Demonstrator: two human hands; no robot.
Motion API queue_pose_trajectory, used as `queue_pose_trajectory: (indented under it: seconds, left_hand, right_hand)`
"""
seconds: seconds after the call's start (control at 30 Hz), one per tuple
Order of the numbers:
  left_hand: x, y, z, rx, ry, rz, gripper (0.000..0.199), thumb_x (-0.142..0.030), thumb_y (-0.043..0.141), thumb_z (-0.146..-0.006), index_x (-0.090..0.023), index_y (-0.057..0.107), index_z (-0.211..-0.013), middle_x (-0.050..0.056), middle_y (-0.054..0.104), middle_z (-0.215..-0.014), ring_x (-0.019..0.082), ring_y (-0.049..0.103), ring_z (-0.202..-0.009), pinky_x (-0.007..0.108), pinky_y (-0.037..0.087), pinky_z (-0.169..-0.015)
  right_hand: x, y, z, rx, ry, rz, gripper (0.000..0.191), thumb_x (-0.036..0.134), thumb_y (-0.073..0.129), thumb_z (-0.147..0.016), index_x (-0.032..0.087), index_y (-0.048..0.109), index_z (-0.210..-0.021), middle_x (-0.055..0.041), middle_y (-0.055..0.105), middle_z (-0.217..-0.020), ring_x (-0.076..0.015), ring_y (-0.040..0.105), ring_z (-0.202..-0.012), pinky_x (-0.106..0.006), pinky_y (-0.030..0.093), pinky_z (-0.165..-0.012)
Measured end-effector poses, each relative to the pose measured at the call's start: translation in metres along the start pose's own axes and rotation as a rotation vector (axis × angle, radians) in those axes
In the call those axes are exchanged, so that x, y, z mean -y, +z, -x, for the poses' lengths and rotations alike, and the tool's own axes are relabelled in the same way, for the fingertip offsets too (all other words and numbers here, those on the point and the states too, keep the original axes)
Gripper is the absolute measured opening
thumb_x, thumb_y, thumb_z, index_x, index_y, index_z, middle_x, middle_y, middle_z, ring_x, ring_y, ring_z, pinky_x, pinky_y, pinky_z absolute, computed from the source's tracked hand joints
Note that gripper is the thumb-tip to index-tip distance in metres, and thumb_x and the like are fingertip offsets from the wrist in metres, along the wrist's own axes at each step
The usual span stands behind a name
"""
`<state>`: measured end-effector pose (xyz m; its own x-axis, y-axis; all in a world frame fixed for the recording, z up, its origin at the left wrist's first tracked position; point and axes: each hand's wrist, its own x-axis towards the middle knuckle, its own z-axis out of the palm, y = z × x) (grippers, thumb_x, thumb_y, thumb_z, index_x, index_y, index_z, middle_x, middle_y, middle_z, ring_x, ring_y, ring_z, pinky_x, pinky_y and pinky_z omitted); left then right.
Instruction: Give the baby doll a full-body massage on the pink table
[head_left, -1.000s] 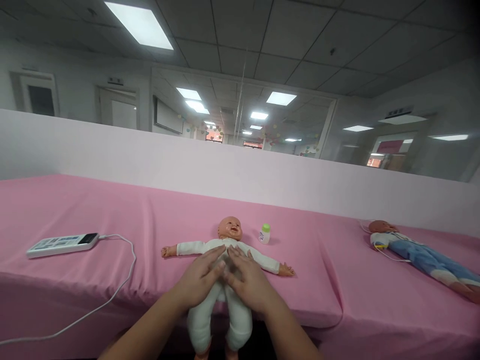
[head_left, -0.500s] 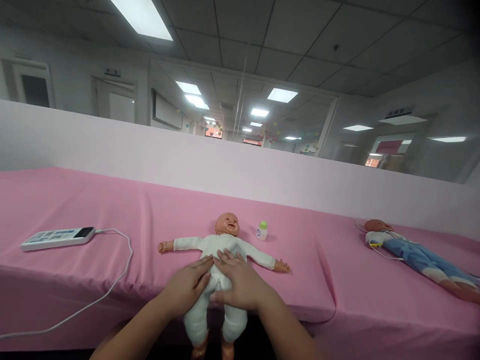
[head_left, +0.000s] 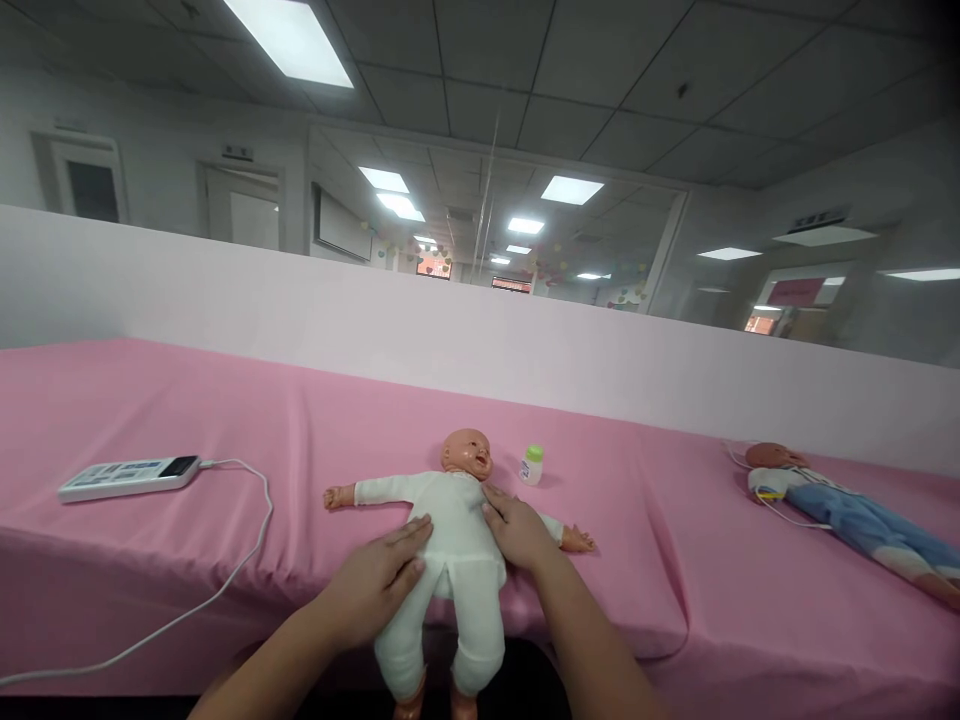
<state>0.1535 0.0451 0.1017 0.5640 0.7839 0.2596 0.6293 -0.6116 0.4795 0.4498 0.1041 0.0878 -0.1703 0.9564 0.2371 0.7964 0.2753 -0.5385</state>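
A baby doll in a white suit lies on its back, arms spread, its head turned toward the right and its legs over the near edge of the pink-covered surface. My left hand rests with fingers stretched out on the doll's belly and hip at the left. Up at the shoulder and upper arm on the right, my right hand lies with its fingers extended against the suit. Beyond that hand, a small clear bottle with a green cap stands upright beside the doll's head.
On the left lies a white device with a dark display, its white cable curving over the front edge. A second doll in blue trousers, with thin tubing on it, lies far right. A low white partition runs behind the pink cloth.
My right hand has moved from the doll's belly up and right to its shoulder. The doll's head has turned further right. My left hand stays on the belly's left side.
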Motion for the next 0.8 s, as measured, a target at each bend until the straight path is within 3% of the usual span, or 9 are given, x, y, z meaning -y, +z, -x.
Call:
queue_pose_trajectory:
  seconds: [0.13, 0.23, 0.37, 0.5, 0.67, 0.8]
  left_hand:
    - [-0.030, -0.005, -0.012, 0.117, 0.248, -0.031, 0.063, -0.054, 0.047, -0.105, -0.025, 0.045, -0.161, 0.006, 0.042, -0.166, 0.030, 0.041, -0.153, 0.051, 0.029, -0.130]
    - [-0.037, -0.001, -0.038, 0.156, 0.356, -0.004, 0.065, -0.056, 0.052, -0.103, -0.028, 0.045, -0.162, 0.007, 0.046, -0.163, 0.032, 0.044, -0.151, 0.055, 0.026, -0.131]
    - [-0.013, 0.009, -0.081, 0.087, 0.280, 0.039, 0.068, -0.064, 0.054, -0.099, -0.033, 0.049, -0.159, 0.003, 0.044, -0.164, 0.030, 0.041, -0.153, 0.048, 0.027, -0.131]
    - [0.019, 0.012, -0.110, 0.063, 0.148, 0.030, 0.075, -0.066, 0.044, -0.101, -0.018, 0.049, -0.159, 0.011, 0.042, -0.165, 0.032, 0.035, -0.157, 0.047, 0.023, -0.132]
    - [0.044, 0.017, -0.112, -0.016, 0.012, 0.054, 0.072, -0.059, 0.038, -0.105, -0.014, 0.046, -0.160, 0.011, 0.037, -0.168, 0.029, 0.031, -0.158, 0.045, 0.021, -0.132]
    - [0.053, 0.022, -0.109, -0.063, -0.031, 0.061, 0.071, -0.055, 0.036, -0.105, -0.012, 0.044, -0.161, 0.010, 0.038, -0.167, 0.028, 0.033, -0.158, 0.046, 0.022, -0.132]
  right_hand:
    - [-0.004, 0.005, -0.001, -0.036, -0.018, -0.046, 0.059, 0.037, 0.043, -0.104, 0.013, 0.051, -0.156, -0.0077, 0.048, -0.161, -0.0219, 0.045, -0.151, -0.037, 0.030, -0.128]
    - [-0.005, 0.007, -0.002, -0.045, -0.029, -0.036, 0.059, 0.036, 0.041, -0.104, 0.011, 0.051, -0.156, -0.0090, 0.048, -0.161, -0.0217, 0.045, -0.151, -0.038, 0.030, -0.129]
    - [-0.006, 0.008, -0.002, -0.009, -0.042, 0.020, 0.060, 0.037, 0.039, -0.105, 0.010, 0.048, -0.158, -0.0096, 0.045, -0.163, -0.0231, 0.041, -0.153, -0.041, 0.026, -0.130]
    - [-0.006, 0.008, -0.002, 0.025, -0.042, 0.045, 0.060, 0.038, 0.038, -0.106, 0.011, 0.046, -0.159, -0.0100, 0.044, -0.164, -0.0235, 0.038, -0.155, -0.042, 0.024, -0.131]
    - [-0.006, 0.001, 0.005, 0.017, -0.056, -0.042, 0.060, 0.039, 0.043, -0.105, 0.011, 0.048, -0.158, -0.0104, 0.044, -0.164, -0.0245, 0.039, -0.154, -0.045, 0.025, -0.131]
    - [0.020, -0.010, 0.029, -0.028, -0.142, -0.221, 0.050, 0.042, 0.049, -0.105, 0.018, 0.064, -0.145, -0.0088, 0.057, -0.154, -0.0249, 0.048, -0.149, -0.046, 0.032, -0.128]
